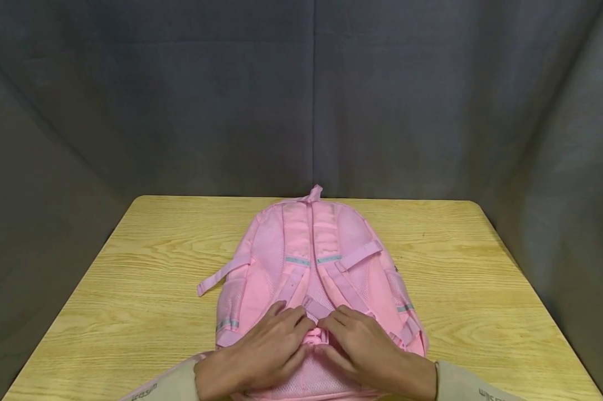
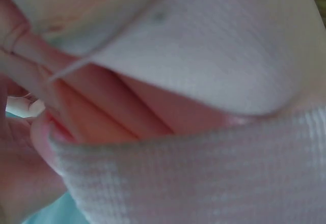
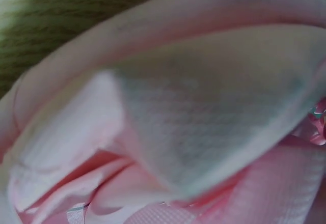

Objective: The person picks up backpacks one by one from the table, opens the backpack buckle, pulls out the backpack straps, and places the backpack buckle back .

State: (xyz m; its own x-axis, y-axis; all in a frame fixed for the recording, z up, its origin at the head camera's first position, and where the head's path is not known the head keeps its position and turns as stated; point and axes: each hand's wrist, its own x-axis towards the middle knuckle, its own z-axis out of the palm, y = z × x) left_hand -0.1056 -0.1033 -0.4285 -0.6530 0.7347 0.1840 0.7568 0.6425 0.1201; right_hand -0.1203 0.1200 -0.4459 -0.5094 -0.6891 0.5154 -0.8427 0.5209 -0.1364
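Note:
A pink backpack (image 1: 266, 239) lies on the table with its shoulder straps (image 1: 297, 228) facing up and its top towards the far edge. Over its lower middle, my left hand (image 1: 271, 345) and right hand (image 1: 364, 345) meet from either side at a pink plastic buckle (image 1: 312, 336). Fingers and thumbs of both hands pinch around the buckle, covering its two ends. A short lilac strap (image 1: 316, 307) shows just beyond the fingertips. Pale and pink fabric (image 3: 204, 102) fills much of the right wrist view; in the left wrist view, pale cloth (image 2: 204, 178) covers most of the work.
The wood-grain table (image 1: 146, 278) extends on both sides of the bag. A loose strap end (image 1: 216, 278) sticks out at the bag's left, and another strap (image 1: 360, 255) lies across its right side. Behind the table hangs a dark grey curtain (image 1: 221, 111).

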